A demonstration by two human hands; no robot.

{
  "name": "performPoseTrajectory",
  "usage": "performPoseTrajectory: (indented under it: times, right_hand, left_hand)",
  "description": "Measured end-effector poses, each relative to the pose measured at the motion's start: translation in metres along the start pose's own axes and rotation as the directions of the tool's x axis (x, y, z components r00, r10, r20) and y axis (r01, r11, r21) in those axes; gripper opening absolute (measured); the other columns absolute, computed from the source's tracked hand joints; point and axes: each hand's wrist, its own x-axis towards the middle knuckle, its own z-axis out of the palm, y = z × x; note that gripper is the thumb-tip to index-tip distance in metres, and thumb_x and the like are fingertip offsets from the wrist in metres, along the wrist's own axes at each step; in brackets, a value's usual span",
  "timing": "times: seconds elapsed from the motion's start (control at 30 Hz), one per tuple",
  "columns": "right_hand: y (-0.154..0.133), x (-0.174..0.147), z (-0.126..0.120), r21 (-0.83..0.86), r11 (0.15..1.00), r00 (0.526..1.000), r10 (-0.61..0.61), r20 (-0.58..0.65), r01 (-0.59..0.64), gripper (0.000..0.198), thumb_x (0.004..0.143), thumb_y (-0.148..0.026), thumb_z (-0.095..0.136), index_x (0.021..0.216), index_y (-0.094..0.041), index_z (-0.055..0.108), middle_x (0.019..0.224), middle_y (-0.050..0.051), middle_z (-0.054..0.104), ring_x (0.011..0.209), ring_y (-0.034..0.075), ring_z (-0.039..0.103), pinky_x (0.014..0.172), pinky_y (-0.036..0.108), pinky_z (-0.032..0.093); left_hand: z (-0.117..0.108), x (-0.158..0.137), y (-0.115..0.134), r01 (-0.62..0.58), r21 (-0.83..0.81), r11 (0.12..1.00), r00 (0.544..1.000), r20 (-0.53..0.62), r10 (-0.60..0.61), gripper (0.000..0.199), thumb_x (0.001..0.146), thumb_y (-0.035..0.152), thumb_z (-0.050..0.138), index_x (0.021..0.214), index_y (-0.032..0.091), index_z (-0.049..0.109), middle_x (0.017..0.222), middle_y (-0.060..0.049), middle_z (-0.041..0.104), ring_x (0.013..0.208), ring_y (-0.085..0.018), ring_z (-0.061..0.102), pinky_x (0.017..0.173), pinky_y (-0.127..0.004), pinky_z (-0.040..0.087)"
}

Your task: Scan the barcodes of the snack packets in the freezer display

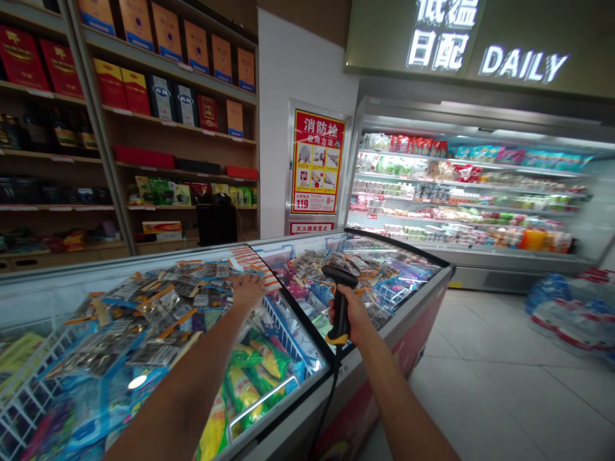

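At far left, shelves of boxed goods stand behind the chest freezer. Flat packets lie spread over its glass top. Next, your left hand reaches palm down onto a striped sheet, fingers loosely extended; whether they pinch it, I cannot tell. To its right, your right hand is wrapped around the handle of a black-and-yellow scanner, held above the freezer's edge, its cord hanging down. Bottled water sits on the floor at far right.

The overhead sign reads "日配 DAILY", the red poster "消防栓" and "119", the notice below "灭火器放置点".
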Motion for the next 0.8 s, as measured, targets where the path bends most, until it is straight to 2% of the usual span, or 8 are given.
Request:
performPoseTrajectory:
  times: [0.2,0.3,0.4,0.5,0.57,0.67,0.8]
  right_hand:
    - [-0.002,0.000,-0.007,0.015,1.000,1.000,0.005,-0.011,-0.005,0.020,0.069,-0.038,0.053,0.069,-0.018,0.049,0.043,-0.004,0.052,0.033,0.009,0.045,0.031,0.019,0.036]
    - [-0.004,0.001,-0.014,0.024,1.000,1.000,0.006,-0.015,-0.006,0.019,0.069,-0.037,0.053,0.069,-0.018,0.050,0.043,-0.004,0.051,0.033,0.009,0.045,0.031,0.019,0.036]
    - [-0.007,0.001,-0.024,0.015,1.000,0.998,-0.018,-0.056,0.019,0.022,0.068,-0.038,0.055,0.065,-0.018,0.049,0.045,-0.004,0.052,0.034,0.009,0.046,0.031,0.020,0.037]
    - [-0.011,0.000,-0.034,0.029,0.999,0.996,-0.037,-0.082,0.040,0.021,0.068,-0.037,0.055,0.063,-0.018,0.048,0.045,-0.003,0.052,0.034,0.009,0.046,0.031,0.020,0.037]
    - [-0.013,0.000,-0.037,0.038,0.998,0.996,-0.041,-0.083,0.044,0.021,0.068,-0.037,0.055,0.063,-0.018,0.048,0.044,-0.003,0.052,0.034,0.009,0.046,0.032,0.020,0.037]
    - [-0.011,0.002,-0.038,0.029,0.999,0.996,-0.036,-0.087,0.038,0.023,0.067,-0.038,0.055,0.062,-0.018,0.048,0.044,-0.003,0.052,0.034,0.009,0.046,0.032,0.020,0.037]
    - [-0.006,0.004,-0.040,-0.004,1.000,0.997,-0.019,-0.076,0.019,0.025,0.065,-0.042,0.056,0.064,-0.017,0.049,0.045,-0.003,0.053,0.034,0.009,0.046,0.032,0.021,0.037]
  left_hand:
    - [0.000,0.004,-0.041,0.041,0.069,0.997,0.999,0.029,-0.043,0.039,0.084,0.025,0.030,0.118,0.023,0.050,0.131,-0.011,0.044,0.123,-0.032,0.028,0.090,-0.057,0.021]
    - [-0.003,0.007,-0.045,0.043,0.065,0.997,0.997,0.059,-0.047,0.038,0.081,0.024,0.034,0.115,0.021,0.052,0.129,-0.012,0.046,0.123,-0.034,0.028,0.091,-0.059,0.020]
    - [-0.007,0.012,-0.039,0.083,0.070,0.994,0.994,0.066,-0.087,0.037,0.079,0.018,0.036,0.109,0.018,0.057,0.125,-0.014,0.049,0.122,-0.035,0.030,0.091,-0.059,0.020]
    - [-0.008,0.020,-0.019,0.112,0.023,0.993,0.993,-0.024,-0.112,0.036,0.078,0.012,0.034,0.104,0.014,0.059,0.122,-0.017,0.049,0.119,-0.034,0.035,0.093,-0.057,0.021]
    - [-0.006,0.027,0.003,0.068,-0.046,0.997,0.994,-0.077,-0.072,0.036,0.080,0.014,0.033,0.106,0.014,0.057,0.123,-0.016,0.049,0.118,-0.031,0.037,0.095,-0.053,0.024]
    - [0.001,0.039,0.043,0.000,-0.140,0.990,0.999,-0.052,-0.008,0.036,0.081,0.019,0.035,0.113,0.019,0.052,0.125,-0.012,0.048,0.117,-0.026,0.041,0.094,-0.045,0.030]
    - [0.011,0.053,0.087,-0.077,-0.309,0.948,0.996,0.014,0.085,0.039,0.082,0.020,0.033,0.118,0.017,0.047,0.126,-0.014,0.047,0.115,-0.025,0.043,0.090,-0.040,0.036]
